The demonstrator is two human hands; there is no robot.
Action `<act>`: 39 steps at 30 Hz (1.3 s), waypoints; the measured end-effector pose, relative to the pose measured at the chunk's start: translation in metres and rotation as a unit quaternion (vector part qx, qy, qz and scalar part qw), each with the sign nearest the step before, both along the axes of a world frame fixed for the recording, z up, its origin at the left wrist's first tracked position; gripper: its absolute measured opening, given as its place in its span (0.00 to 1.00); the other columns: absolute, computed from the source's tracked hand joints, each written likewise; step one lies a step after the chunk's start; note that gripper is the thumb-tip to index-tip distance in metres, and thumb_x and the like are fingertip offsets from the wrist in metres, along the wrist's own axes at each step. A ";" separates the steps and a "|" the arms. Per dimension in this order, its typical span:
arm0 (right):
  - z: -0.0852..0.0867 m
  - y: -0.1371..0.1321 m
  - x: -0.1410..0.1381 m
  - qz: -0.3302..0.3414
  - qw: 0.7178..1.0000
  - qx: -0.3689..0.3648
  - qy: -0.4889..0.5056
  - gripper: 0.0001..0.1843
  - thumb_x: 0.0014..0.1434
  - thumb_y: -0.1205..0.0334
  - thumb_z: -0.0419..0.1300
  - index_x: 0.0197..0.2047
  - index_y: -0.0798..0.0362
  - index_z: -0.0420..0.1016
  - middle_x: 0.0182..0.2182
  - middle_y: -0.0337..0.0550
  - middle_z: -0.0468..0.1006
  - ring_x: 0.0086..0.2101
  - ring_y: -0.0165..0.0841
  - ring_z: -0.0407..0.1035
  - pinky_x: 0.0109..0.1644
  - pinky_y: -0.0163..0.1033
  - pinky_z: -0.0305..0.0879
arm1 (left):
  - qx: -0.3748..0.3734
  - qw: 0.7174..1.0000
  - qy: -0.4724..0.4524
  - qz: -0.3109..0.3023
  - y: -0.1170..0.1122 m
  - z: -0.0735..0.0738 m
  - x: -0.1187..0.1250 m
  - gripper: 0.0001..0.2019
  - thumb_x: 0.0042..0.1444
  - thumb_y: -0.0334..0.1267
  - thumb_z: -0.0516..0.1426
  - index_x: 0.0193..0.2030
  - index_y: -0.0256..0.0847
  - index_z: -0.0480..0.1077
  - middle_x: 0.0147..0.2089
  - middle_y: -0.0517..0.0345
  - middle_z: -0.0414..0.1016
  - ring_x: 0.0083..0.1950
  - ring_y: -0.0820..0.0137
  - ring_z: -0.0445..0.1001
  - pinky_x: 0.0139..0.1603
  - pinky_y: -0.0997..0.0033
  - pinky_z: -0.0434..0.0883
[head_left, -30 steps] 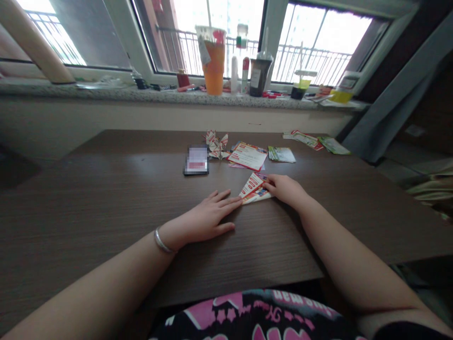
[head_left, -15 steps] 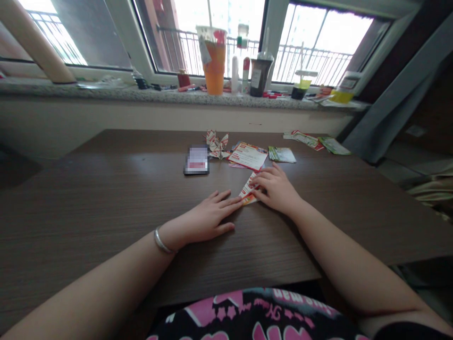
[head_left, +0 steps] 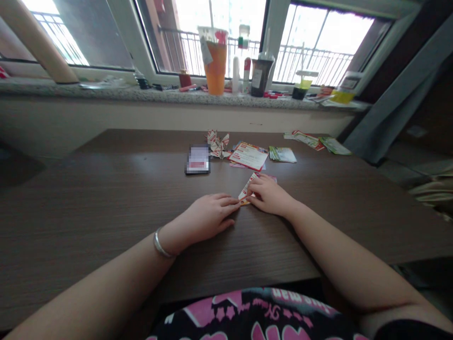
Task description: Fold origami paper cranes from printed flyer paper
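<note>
Apparently part-folded, paper lies our side of flat sheets; left hand touches it unclenched, right hand pinch unclear.

Daylight fills white-framed glass windows above a speckled grey stone sill, a pale wall and a dark brown wood-grain table.

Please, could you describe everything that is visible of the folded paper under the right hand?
The folded paper looks thin: white with red print, orange at its lower left corner, pinkish purple at its far right edge. It lies on the brown table. The left hand reaches its left corner with the fingertips; the right hand covers much of it, hiding its full outline.
</note>
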State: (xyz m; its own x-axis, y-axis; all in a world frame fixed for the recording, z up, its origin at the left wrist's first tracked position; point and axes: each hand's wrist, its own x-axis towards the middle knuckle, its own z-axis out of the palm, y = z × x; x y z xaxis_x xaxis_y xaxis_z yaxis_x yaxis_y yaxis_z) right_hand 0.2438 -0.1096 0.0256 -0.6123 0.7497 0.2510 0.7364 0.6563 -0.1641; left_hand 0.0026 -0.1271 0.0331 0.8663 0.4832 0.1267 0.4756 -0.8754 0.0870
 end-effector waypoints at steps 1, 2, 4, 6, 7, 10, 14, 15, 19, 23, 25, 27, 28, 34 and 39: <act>-0.001 0.001 0.000 -0.001 1.000 -0.005 0.007 0.08 0.61 0.59 0.57 0.35 0.53 0.74 0.36 0.46 0.76 0.42 0.38 0.68 0.55 0.48 0.58 | 0.004 1.000 -0.001 0.002 -0.001 0.000 0.000 0.22 0.62 0.41 0.54 0.63 0.41 0.64 0.62 0.52 0.68 0.61 0.60 0.66 0.63 0.59 0.63; -0.002 0.003 0.000 -0.001 1.000 -0.009 0.013 0.08 0.61 0.59 0.58 0.34 0.53 0.74 0.36 0.46 0.76 0.42 0.38 0.68 0.53 0.47 0.59 | 0.005 1.000 -0.002 0.004 -0.002 0.000 0.000 0.22 0.62 0.42 0.54 0.62 0.40 0.64 0.62 0.52 0.68 0.61 0.59 0.67 0.63 0.58 0.64; -0.005 0.004 0.000 -0.003 1.000 -0.017 0.024 0.08 0.61 0.59 0.59 0.34 0.53 0.74 0.36 0.46 0.76 0.42 0.38 0.68 0.51 0.45 0.59 | 0.000 1.000 -0.001 0.007 -0.003 0.001 0.001 0.22 0.62 0.42 0.55 0.61 0.40 0.65 0.61 0.51 0.69 0.60 0.59 0.67 0.62 0.58 0.65; -0.007 0.006 0.000 -0.006 0.999 -0.020 0.033 0.07 0.60 0.58 0.60 0.34 0.53 0.74 0.36 0.46 0.76 0.42 0.38 0.68 0.50 0.45 0.59 | -0.008 1.000 -0.003 0.010 -0.003 0.001 0.001 0.20 0.62 0.41 0.55 0.60 0.41 0.67 0.59 0.51 0.70 0.59 0.60 0.68 0.61 0.59 0.66; -0.008 0.006 0.000 -0.009 0.999 -0.020 0.037 0.07 0.60 0.58 0.60 0.34 0.53 0.74 0.37 0.46 0.76 0.42 0.38 0.68 0.51 0.45 0.58 | -0.013 1.000 -0.005 0.010 -0.003 0.001 0.002 0.19 0.62 0.41 0.55 0.59 0.41 0.67 0.58 0.51 0.70 0.58 0.60 0.68 0.60 0.59 0.66; -0.010 0.008 0.000 -0.017 0.999 -0.022 0.042 0.07 0.59 0.58 0.61 0.35 0.52 0.75 0.36 0.45 0.76 0.42 0.38 0.67 0.51 0.45 0.57 | -0.024 1.000 -0.015 0.006 -0.001 0.001 0.001 0.18 0.62 0.41 0.55 0.58 0.41 0.69 0.56 0.52 0.71 0.57 0.61 0.69 0.60 0.60 0.66; -0.013 0.010 0.000 -0.026 0.998 -0.034 0.041 0.06 0.58 0.58 0.62 0.35 0.52 0.75 0.37 0.44 0.76 0.42 0.37 0.67 0.48 0.43 0.58 | -0.027 0.999 -0.016 0.008 0.001 -0.001 0.001 0.17 0.62 0.41 0.55 0.57 0.42 0.69 0.56 0.53 0.71 0.56 0.62 0.69 0.59 0.60 0.67; -0.013 0.010 0.000 -0.030 0.998 -0.037 0.043 0.06 0.58 0.58 0.62 0.35 0.52 0.76 0.37 0.44 0.76 0.42 0.37 0.67 0.47 0.42 0.58 | -0.026 1.000 -0.015 0.010 0.000 -0.001 0.000 0.17 0.62 0.41 0.55 0.57 0.41 0.69 0.56 0.53 0.71 0.56 0.62 0.69 0.59 0.60 0.67; -0.014 0.010 -0.001 -0.042 0.997 -0.044 0.052 0.06 0.58 0.59 0.63 0.34 0.53 0.76 0.36 0.44 0.76 0.40 0.35 0.67 0.43 0.39 0.58 | -0.025 1.000 -0.008 0.014 0.000 0.000 0.000 0.17 0.62 0.40 0.54 0.58 0.42 0.68 0.57 0.54 0.71 0.56 0.63 0.69 0.59 0.62 0.67; -0.014 0.009 -0.002 -0.063 0.996 -0.044 0.050 0.05 0.57 0.60 0.63 0.33 0.53 0.76 0.36 0.44 0.76 0.39 0.35 0.68 0.42 0.38 0.58 | -0.017 1.000 -0.002 0.016 0.000 0.000 0.001 0.17 0.62 0.40 0.54 0.58 0.42 0.68 0.57 0.54 0.71 0.56 0.63 0.70 0.58 0.62 0.68; -0.013 0.009 -0.003 -0.074 0.995 -0.044 0.044 0.06 0.58 0.60 0.63 0.33 0.53 0.76 0.36 0.44 0.76 0.39 0.35 0.68 0.42 0.38 0.58 | -0.010 1.000 -0.003 0.014 0.000 0.000 0.002 0.17 0.62 0.39 0.54 0.57 0.42 0.68 0.56 0.54 0.72 0.56 0.62 0.70 0.58 0.62 0.68; -0.013 0.008 -0.004 -0.077 0.995 -0.044 0.039 0.06 0.58 0.60 0.62 0.34 0.53 0.76 0.36 0.45 0.76 0.39 0.35 0.68 0.42 0.38 0.58 | -0.005 1.000 -0.004 0.013 0.000 0.000 0.002 0.16 0.62 0.39 0.54 0.57 0.42 0.69 0.55 0.54 0.72 0.55 0.62 0.71 0.58 0.62 0.68; -0.012 0.008 -0.004 -0.076 0.995 -0.044 0.036 0.06 0.58 0.60 0.62 0.34 0.53 0.76 0.36 0.45 0.76 0.39 0.36 0.68 0.41 0.38 0.58 | -0.005 1.000 -0.005 0.014 0.000 0.000 0.003 0.16 0.63 0.39 0.54 0.56 0.42 0.69 0.55 0.54 0.73 0.55 0.62 0.71 0.57 0.62 0.68; -0.011 0.008 -0.007 -0.089 0.995 -0.047 0.028 0.07 0.58 0.58 0.62 0.34 0.53 0.76 0.37 0.46 0.76 0.38 0.36 0.68 0.40 0.38 0.58 | 0.010 1.000 -0.002 0.025 -0.001 0.000 0.007 0.15 0.64 0.38 0.52 0.56 0.41 0.69 0.52 0.52 0.74 0.51 0.62 0.72 0.54 0.60 0.71; -0.012 0.010 -0.006 -0.095 0.993 -0.062 0.035 0.06 0.58 0.59 0.62 0.34 0.53 0.76 0.37 0.45 0.76 0.38 0.35 0.68 0.41 0.37 0.58 | 0.030 0.999 0.001 0.028 -0.003 -0.001 0.010 0.15 0.65 0.36 0.49 0.54 0.40 0.70 0.48 0.51 0.74 0.49 0.63 0.73 0.52 0.60 0.71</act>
